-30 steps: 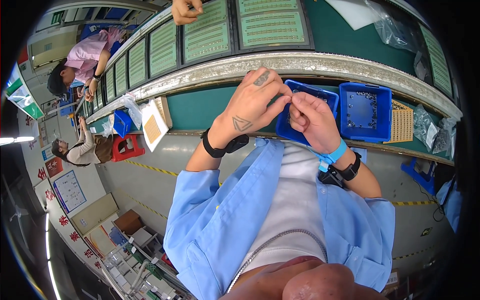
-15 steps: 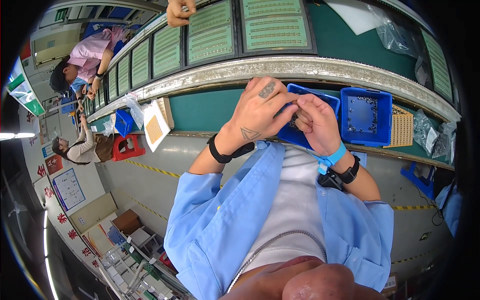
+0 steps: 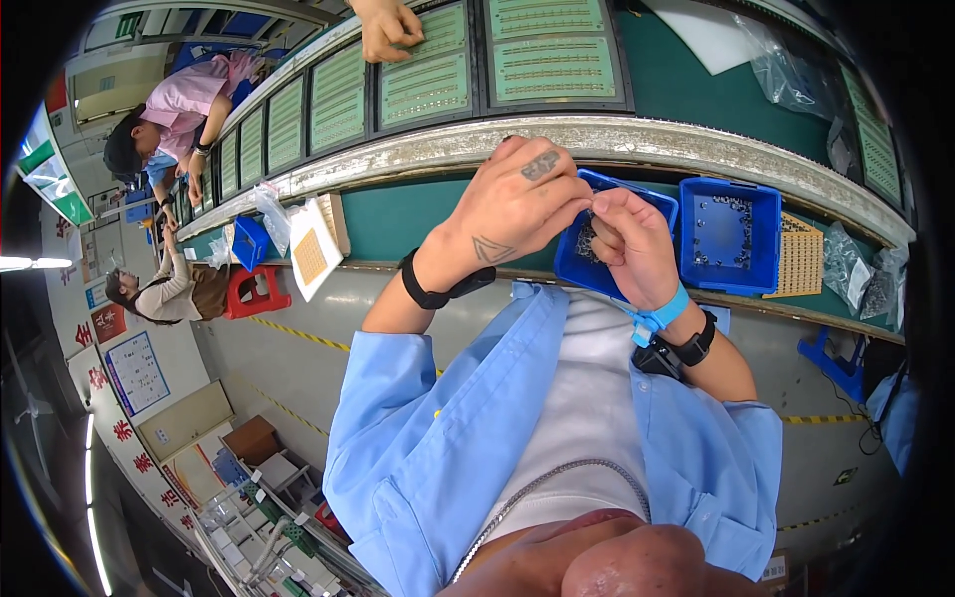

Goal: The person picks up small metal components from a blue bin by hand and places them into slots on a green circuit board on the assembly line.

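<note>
My left hand (image 3: 519, 202) and my right hand (image 3: 635, 247) meet at the fingertips over a blue bin (image 3: 659, 197) of small dark parts. The left fingers are curled in, and their tips are partly hidden behind the hand. On the right, thumb and forefinger pinch together against the left fingertips. Whatever lies between them is too small to make out. Beside this bin stands a second blue bin (image 3: 729, 281), with small dark and shiny parts scattered on its floor.
Beyond a metal rail (image 3: 438, 147) green circuit boards (image 3: 552, 72) lie in dark frames. Another person's hand (image 3: 390, 30) hovers over one board. Perforated tan boards (image 3: 799, 254) and clear plastic bags (image 3: 846, 267) lie at right. A small blue bin (image 3: 249, 244) stands at left.
My left fingers have curled in more, and the left wrist has shifted slightly left. My right hand stays nearly still. The framed boards and the other person's hand have moved a little right.
</note>
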Demonstrator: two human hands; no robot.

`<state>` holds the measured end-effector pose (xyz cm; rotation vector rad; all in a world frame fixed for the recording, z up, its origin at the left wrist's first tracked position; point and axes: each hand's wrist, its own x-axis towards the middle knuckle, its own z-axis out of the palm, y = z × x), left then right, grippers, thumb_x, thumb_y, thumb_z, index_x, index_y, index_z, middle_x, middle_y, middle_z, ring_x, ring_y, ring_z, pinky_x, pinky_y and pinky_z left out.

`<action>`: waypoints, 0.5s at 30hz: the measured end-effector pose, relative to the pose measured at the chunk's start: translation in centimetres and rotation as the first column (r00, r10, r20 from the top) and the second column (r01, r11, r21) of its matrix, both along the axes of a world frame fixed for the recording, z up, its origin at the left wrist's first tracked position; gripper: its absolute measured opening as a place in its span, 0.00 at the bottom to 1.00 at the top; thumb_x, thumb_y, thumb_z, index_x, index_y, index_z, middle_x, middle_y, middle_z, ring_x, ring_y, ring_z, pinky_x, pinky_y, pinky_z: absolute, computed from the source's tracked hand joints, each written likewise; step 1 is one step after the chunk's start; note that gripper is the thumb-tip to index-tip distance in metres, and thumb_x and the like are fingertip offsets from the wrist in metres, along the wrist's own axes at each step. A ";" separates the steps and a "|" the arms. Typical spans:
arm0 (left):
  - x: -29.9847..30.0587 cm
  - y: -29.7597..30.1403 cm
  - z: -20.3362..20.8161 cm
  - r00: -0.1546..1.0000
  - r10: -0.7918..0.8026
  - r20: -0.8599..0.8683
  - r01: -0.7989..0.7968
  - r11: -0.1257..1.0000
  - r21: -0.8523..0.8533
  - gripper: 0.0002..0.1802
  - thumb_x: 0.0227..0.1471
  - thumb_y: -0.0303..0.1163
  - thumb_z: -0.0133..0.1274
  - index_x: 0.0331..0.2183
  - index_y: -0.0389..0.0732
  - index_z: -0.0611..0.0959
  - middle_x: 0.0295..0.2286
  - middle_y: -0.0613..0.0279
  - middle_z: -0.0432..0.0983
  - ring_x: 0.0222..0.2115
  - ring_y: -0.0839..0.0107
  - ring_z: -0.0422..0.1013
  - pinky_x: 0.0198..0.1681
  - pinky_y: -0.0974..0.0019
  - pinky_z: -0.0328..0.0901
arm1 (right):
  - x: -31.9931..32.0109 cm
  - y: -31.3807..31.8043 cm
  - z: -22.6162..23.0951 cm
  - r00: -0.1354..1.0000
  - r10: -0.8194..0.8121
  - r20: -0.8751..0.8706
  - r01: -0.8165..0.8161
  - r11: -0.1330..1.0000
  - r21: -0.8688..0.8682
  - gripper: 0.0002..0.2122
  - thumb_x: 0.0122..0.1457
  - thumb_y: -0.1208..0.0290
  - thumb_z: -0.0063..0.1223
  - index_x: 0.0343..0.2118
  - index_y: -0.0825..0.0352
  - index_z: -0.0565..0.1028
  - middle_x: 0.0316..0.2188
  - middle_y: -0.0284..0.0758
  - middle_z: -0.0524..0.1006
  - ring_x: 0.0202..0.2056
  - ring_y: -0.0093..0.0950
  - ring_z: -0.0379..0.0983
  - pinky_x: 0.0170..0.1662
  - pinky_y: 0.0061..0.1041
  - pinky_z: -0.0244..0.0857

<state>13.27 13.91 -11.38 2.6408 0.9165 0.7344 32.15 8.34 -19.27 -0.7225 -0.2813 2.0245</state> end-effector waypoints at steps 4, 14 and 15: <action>-0.6 2.2 1.0 0.997 0.016 -0.074 -0.014 1.000 0.025 0.06 0.46 0.27 0.67 0.30 0.43 0.87 0.27 0.64 0.76 0.34 0.63 0.73 0.40 0.60 0.66 | 0.5 -0.4 1.0 0.999 0.039 -0.019 -0.039 0.999 -0.004 0.10 0.70 0.73 0.50 0.47 0.71 0.79 0.18 0.19 0.54 0.19 0.12 0.48 0.22 0.17 0.46; -2.3 13.0 -2.7 0.954 0.287 -0.089 -0.268 0.947 0.176 0.07 0.53 0.33 0.63 0.29 0.39 0.87 0.25 0.59 0.74 0.32 0.58 0.72 0.36 0.55 0.66 | 1.7 -1.6 2.0 0.995 0.074 -0.072 -0.072 0.997 0.026 0.12 0.71 0.73 0.47 0.50 0.72 0.78 0.18 0.19 0.53 0.19 0.12 0.49 0.23 0.16 0.47; -2.2 13.4 -3.1 0.955 0.284 -0.089 -0.266 0.948 0.177 0.07 0.53 0.33 0.63 0.29 0.39 0.87 0.25 0.59 0.74 0.32 0.58 0.72 0.36 0.55 0.66 | 1.9 -1.6 2.0 0.994 0.075 -0.073 -0.074 0.997 0.025 0.12 0.71 0.73 0.46 0.50 0.72 0.78 0.18 0.19 0.53 0.19 0.12 0.49 0.23 0.16 0.47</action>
